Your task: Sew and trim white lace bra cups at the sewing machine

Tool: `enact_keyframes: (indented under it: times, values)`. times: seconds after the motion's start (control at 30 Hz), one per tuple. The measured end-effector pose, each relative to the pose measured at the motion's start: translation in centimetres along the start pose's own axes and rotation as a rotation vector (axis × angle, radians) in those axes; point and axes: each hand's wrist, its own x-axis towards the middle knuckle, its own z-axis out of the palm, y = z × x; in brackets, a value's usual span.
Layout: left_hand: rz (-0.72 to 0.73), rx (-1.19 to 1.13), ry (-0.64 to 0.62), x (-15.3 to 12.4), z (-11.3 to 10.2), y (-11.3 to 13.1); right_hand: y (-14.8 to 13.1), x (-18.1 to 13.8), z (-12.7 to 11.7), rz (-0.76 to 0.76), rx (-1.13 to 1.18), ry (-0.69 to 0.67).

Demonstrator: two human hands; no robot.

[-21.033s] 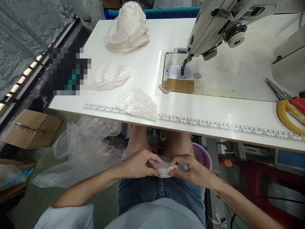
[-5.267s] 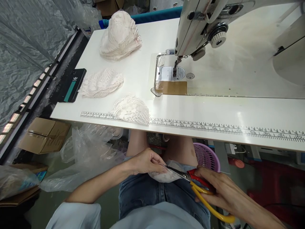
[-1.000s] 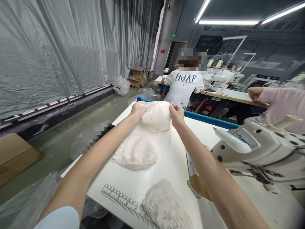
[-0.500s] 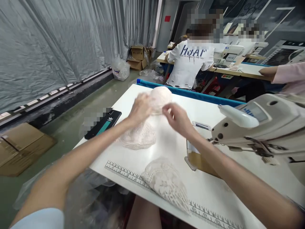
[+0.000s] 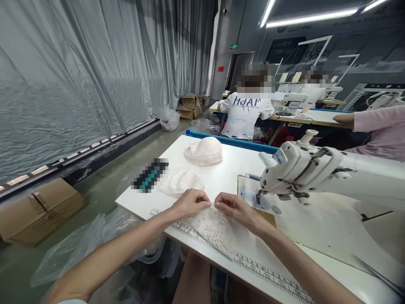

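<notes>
At the near edge of the white table [image 5: 234,165], a lace piece [image 5: 217,232] lies flat over the printed ruler [image 5: 268,276]. It is off-white with an open net pattern. Its shape is roughly a fan, narrow at the top and wider toward the table edge.

The left hand [image 5: 190,202] and the right hand [image 5: 233,207] meet at its top edge, and from both hands the lace spreads toward 6 o'clock, a little to 5. Each hand is nearly closed. Thumb and forefinger pinch the upper border of the lace, and the fingertips of the two hands almost touch each other.

At 11 o'clock from the left hand, just beyond it, lies a second lace piece [image 5: 181,182]. At its 9 o'clock is a dark phone [image 5: 149,174], blurred. At 2 o'clock from the right hand stands the sewing machine [image 5: 303,169].

Farther, at 12 o'clock, a stack of pale cup-shaped pieces [image 5: 205,150] rests near the far edge of the table. Behind it a person in a white T-shirt [image 5: 245,116] sits at another table, back turned.
</notes>
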Motion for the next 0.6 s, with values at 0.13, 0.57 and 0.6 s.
enact_keyframes:
  times: [0.13, 0.57, 0.6]
  values:
    - [-0.018, -0.217, -0.044, -0.5, 0.3, 0.7, -0.4, -1.4, -0.3, -0.006, 0.060, 0.009]
    - [-0.094, -0.477, -0.136, -1.1, 3.5, 5.1, -1.1, -8.0, -2.1, 0.031, 0.217, 0.142]
    - [-0.111, -0.497, -0.141, -1.0, 3.8, 5.5, -0.9, -8.6, -2.3, 0.034, 0.218, 0.154]
